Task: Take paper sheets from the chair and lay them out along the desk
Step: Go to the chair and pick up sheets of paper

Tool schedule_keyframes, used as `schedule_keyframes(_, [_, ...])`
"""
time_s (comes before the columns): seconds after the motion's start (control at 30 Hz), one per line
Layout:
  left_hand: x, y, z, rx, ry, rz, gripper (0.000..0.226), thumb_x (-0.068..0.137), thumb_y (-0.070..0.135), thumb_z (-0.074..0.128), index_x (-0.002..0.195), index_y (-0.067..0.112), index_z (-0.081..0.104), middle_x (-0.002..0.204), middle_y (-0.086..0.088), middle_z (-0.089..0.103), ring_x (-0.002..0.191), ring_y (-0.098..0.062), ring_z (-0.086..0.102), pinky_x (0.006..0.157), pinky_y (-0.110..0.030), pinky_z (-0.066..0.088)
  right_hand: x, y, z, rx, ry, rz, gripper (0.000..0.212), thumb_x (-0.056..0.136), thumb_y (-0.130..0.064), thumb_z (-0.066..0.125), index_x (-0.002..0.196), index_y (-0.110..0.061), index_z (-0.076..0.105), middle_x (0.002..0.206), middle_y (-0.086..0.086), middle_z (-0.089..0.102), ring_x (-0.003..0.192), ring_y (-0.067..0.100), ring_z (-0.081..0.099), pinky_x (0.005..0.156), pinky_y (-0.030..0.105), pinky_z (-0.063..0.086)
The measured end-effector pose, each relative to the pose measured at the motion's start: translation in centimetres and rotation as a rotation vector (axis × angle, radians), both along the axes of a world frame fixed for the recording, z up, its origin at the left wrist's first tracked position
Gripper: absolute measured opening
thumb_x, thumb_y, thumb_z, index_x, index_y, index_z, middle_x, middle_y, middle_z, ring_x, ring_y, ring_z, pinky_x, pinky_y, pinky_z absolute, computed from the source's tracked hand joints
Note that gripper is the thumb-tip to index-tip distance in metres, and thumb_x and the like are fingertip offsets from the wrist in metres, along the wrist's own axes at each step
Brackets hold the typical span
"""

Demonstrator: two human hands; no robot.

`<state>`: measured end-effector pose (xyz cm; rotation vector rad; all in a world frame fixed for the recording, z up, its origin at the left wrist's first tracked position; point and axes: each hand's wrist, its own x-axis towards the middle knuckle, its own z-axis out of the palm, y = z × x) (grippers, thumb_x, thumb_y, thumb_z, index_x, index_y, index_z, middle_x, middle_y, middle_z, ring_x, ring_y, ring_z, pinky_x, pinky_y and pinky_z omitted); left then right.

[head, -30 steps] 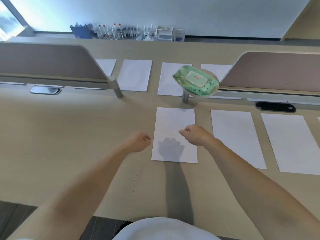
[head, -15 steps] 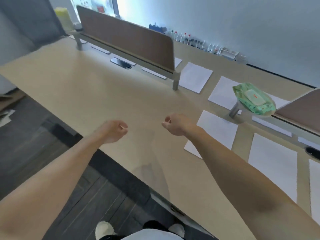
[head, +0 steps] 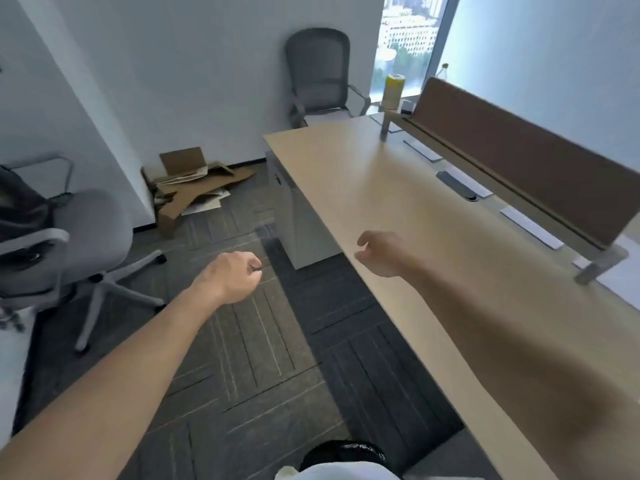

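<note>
The long light wooden desk (head: 363, 174) runs away on my right, its near part bare. A grey mesh chair (head: 320, 74) stands at the desk's far end, with a pale flat layer that looks like paper sheets (head: 327, 114) on its seat. White sheets (head: 531, 226) lie along the base of the brown divider (head: 519, 157). My left hand (head: 232, 277) hangs over the floor, curled into a fist and holding nothing. My right hand (head: 381, 252) hovers over the desk's near edge, fingers loosely curled and empty.
A grey swivel chair (head: 86, 233) with a black bag (head: 20, 209) on it stands at the left. Flattened cardboard (head: 194, 188) lies against the wall. A yellow can (head: 393, 91) stands at the desk's far corner. Dark carpet tiles cover the floor between chair and desk.
My view has swung left, away from the laid-out sheets and the wipes pack towards the desk's far end. Both hands have come off the sheet and hold nothing.
</note>
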<state>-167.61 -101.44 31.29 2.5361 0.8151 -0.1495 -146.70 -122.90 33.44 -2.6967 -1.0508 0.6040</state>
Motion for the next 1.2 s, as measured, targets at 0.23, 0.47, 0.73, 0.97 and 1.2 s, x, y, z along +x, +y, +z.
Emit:
schedule_keyframes(0.23, [-6.3,14.4,0.1,0.032,-0.033,0.26,0.03,0.096,0.034,0.055,0.122,0.024,0.065,0.121,0.0,0.068,0.108,-0.02,0.063,0.091,-0.033,0.05,-2.4,18.6,0.7,-0.105,0.017,0.342,0.031,0.099,-0.042,0.049,0.099,-0.015,0.063,0.101,0.005,0.065,0.091,0.024,0.06,0.07,0.031,0.046])
schedule_keyframes(0.47, [-6.2,28.2,-1.5,0.115,0.095,0.445,0.026,0.096,0.035,0.054,0.116,0.03,0.068,0.119,0.001,0.068,0.106,-0.022,0.063,0.087,-0.034,0.052,1.1,36.2,-2.7,-0.084,0.143,0.491,0.058,0.095,-0.056,0.049,0.139,-0.019,0.051,0.135,0.002,0.058,0.12,0.023,0.056,0.097,0.037,0.047])
schedule_keyframes(0.73, [4.2,46.3,1.2,0.128,0.17,0.42,0.028,0.097,0.035,0.051,0.119,0.028,0.067,0.124,0.002,0.067,0.112,-0.022,0.062,0.093,-0.036,0.051,10.9,55.3,-1.4,0.005,0.197,0.469,0.056,0.099,-0.047,0.051,0.145,-0.016,0.043,0.136,0.007,0.056,0.124,0.025,0.054,0.102,0.038,0.046])
schedule_keyframes(0.97, [10.1,59.6,0.2,0.058,0.093,0.428,0.031,0.099,0.028,0.051,0.125,0.02,0.065,0.125,0.0,0.067,0.114,-0.02,0.061,0.094,-0.031,0.048,18.0,69.9,-2.3,0.005,0.127,0.465,0.051,0.097,-0.045,0.053,0.14,-0.018,0.05,0.138,0.005,0.056,0.123,0.024,0.055,0.103,0.041,0.046])
schedule_keyframes(1.2, [20.0,76.7,-2.2,0.011,0.039,0.27,0.028,0.098,0.031,0.054,0.122,0.022,0.065,0.123,0.0,0.066,0.111,-0.021,0.06,0.092,-0.032,0.048,25.1,82.3,-2.6,-0.034,0.056,0.348,0.051,0.098,-0.043,0.053,0.14,-0.015,0.049,0.141,0.005,0.054,0.127,0.025,0.052,0.105,0.04,0.044])
